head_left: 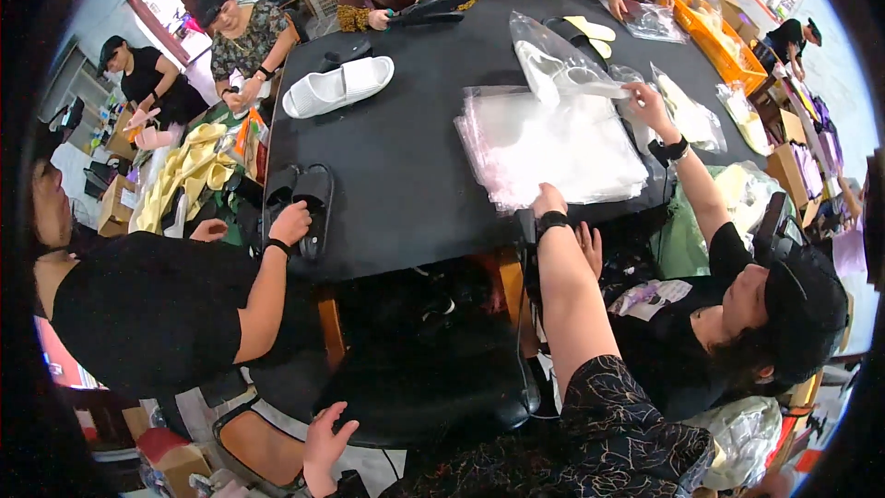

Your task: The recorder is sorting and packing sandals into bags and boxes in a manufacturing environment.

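My right hand reaches up to the near edge of a stack of clear plastic bags on the black table. Its fingers are closed at the edge of the bags, with the fingertips partly hidden. Low in the picture, my left hand is off the table beside a black seat, fingers apart and nothing in them. Just beyond the stack, a white slipper in a clear bag has its corner held by the hand of the person on my right. A pair of white slippers lies farther back.
On the left, a co-worker's hand touches black slippers. Yellow slippers are heaped beyond. Bagged slippers lie along the right edge, near an orange crate. People stand around the far side; a seated person is close on my right.
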